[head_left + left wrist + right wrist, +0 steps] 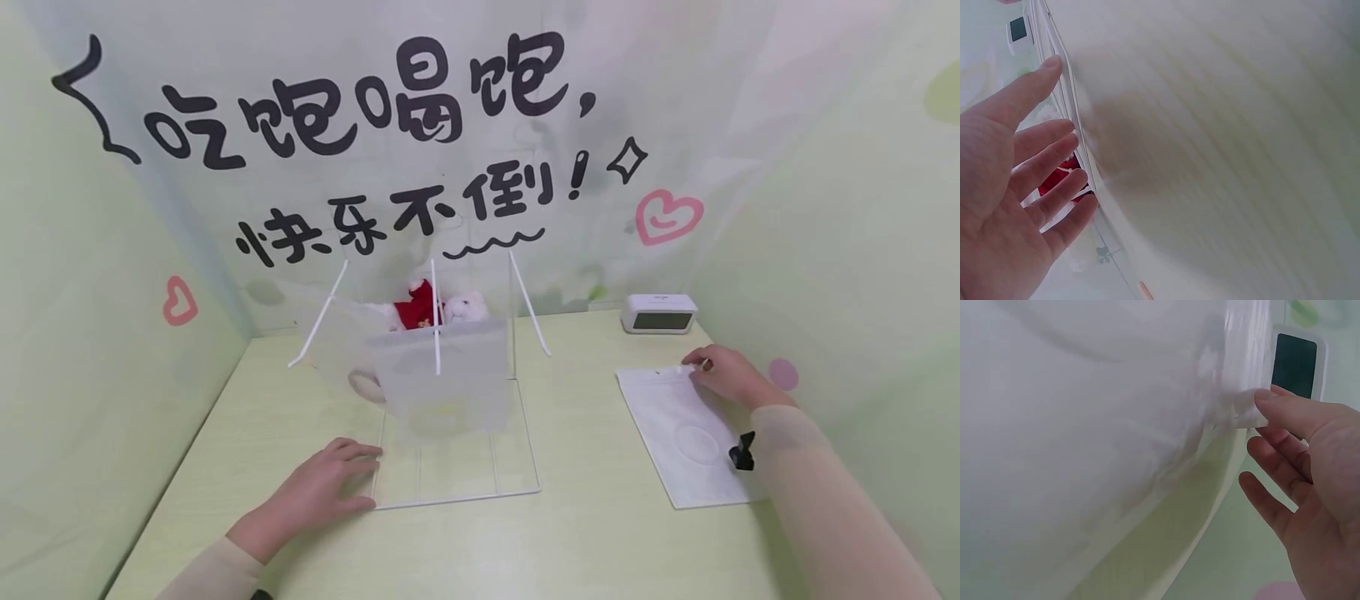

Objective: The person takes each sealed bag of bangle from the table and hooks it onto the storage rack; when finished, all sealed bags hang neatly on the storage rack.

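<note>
A white wire rack [538, 450] stands on the table with several slanted prongs, and translucent bags [457, 375] hang from it. My left hand [318, 487] rests at the left side of the rack's base, fingertips at the wire. In the left wrist view the fingers of the left hand [1029, 162] are spread and fairly straight. At the right, a white zip bag [667, 417] with a round shape showing in it lies flat. My right hand [731, 375] pinches its top corner; in the right wrist view the thumb of the right hand [1310, 450] presses on the bag's zip edge [1244, 375].
A white digital clock [660, 313] stands at the back right, just beyond the bag. Behind the rack sits a plush toy [465, 308] with red clothing. A printed curtain [420, 167] encloses the table [585, 533] at the back and sides.
</note>
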Demonstrator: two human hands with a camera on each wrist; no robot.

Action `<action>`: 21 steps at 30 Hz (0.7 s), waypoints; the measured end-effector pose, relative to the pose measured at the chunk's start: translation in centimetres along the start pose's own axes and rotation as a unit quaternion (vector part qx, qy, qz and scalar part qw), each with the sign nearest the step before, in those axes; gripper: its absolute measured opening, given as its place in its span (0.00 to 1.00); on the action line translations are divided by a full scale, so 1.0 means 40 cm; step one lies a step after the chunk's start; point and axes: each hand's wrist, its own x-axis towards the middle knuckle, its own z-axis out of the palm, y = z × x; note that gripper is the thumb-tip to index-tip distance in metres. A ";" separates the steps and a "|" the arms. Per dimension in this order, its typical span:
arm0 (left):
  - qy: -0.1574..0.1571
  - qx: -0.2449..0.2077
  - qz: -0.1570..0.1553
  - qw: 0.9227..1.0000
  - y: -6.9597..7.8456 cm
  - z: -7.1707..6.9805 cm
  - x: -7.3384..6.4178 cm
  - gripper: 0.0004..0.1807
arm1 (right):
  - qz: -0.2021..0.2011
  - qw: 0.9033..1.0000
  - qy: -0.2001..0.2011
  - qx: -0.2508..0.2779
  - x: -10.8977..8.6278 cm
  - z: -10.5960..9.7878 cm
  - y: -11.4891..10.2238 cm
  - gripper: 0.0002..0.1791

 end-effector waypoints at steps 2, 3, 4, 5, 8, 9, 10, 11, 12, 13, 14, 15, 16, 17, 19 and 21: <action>0.001 0.001 0.002 1.000 0.001 0.001 0.001 0.29 | 0.013 1.000 0.001 0.006 -0.004 -0.005 -0.001 0.14; 0.003 0.001 0.003 1.000 0.001 0.001 0.001 0.29 | 0.019 1.000 0.001 0.007 -0.006 -0.008 -0.001 0.13; 0.003 0.002 0.003 1.000 0.001 0.001 0.001 0.29 | 0.024 1.000 0.001 0.008 -0.009 -0.010 -0.003 0.13; 0.004 0.003 0.003 1.000 0.001 0.001 0.001 0.29 | 0.027 1.000 0.002 0.010 -0.011 -0.013 -0.006 0.12; 0.005 0.000 0.002 1.000 0.000 -0.001 0.000 0.29 | 0.020 1.000 0.008 0.009 -0.021 -0.021 -0.015 0.11; 0.005 -0.002 0.001 1.000 0.000 -0.002 0.000 0.29 | 0.015 1.000 0.014 0.006 -0.026 -0.023 -0.020 0.11; 0.004 -0.002 0.000 1.000 -0.001 -0.002 -0.001 0.29 | 0.012 1.000 0.018 0.006 -0.031 -0.026 -0.025 0.10; 0.004 -0.004 0.000 1.000 -0.002 -0.002 -0.001 0.29 | 0.009 1.000 0.024 0.006 -0.037 -0.029 -0.031 0.10; 0.004 -0.006 -0.001 1.000 -0.002 -0.002 -0.001 0.29 | 0.004 1.000 0.029 0.006 -0.043 -0.032 -0.038 0.10; 0.005 -0.008 -0.001 1.000 -0.002 -0.002 -0.001 0.29 | 0.000 0.999 0.035 0.006 -0.050 -0.035 -0.045 0.09; 0.004 -0.008 -0.001 1.000 -0.003 -0.002 -0.001 0.29 | -0.004 0.999 0.039 0.006 -0.057 -0.039 -0.051 0.09; 0.005 -0.009 -0.001 1.000 -0.003 -0.002 -0.001 0.29 | -0.006 0.999 0.044 0.008 -0.065 -0.043 -0.059 0.09; 0.004 -0.010 -0.001 1.000 -0.003 -0.001 -0.001 0.29 | -0.010 0.999 0.049 0.010 -0.073 -0.046 -0.067 0.09; 0.004 -0.011 -0.001 1.000 -0.004 -0.001 -0.001 0.30 | -0.015 0.998 0.055 0.010 -0.080 -0.050 -0.075 0.09; 0.003 -0.013 -0.002 1.000 -0.004 0.000 -0.001 0.30 | -0.026 0.997 0.067 0.012 -0.095 -0.058 -0.091 0.09; 0.001 -0.013 -0.003 1.000 -0.004 0.000 -0.001 0.30 | -0.035 0.996 0.078 0.013 -0.108 -0.064 -0.106 0.08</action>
